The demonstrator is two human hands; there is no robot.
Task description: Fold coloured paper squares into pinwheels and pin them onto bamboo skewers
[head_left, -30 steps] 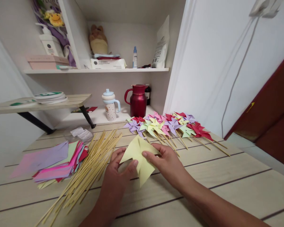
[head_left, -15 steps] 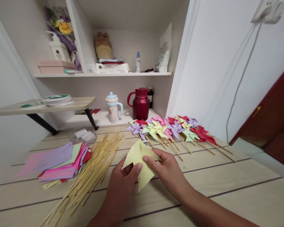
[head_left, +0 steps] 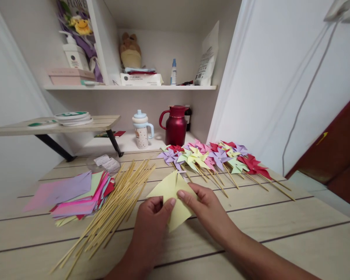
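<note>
Both hands low and close together — left hand (head_left: 151,217) and right hand (head_left: 205,210) pinching.

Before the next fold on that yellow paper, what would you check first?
1. Left hand grips the yellow paper: ok.
2. Right hand pinches it too: ok.
3. Paper's slits show near the top: ok.
4. Bamboo sticks lie beside the left hand: ok.
5. Finished pinwheels lie apart, farther back: ok.
6. Pin or glue at hand: cannot tell.
</note>
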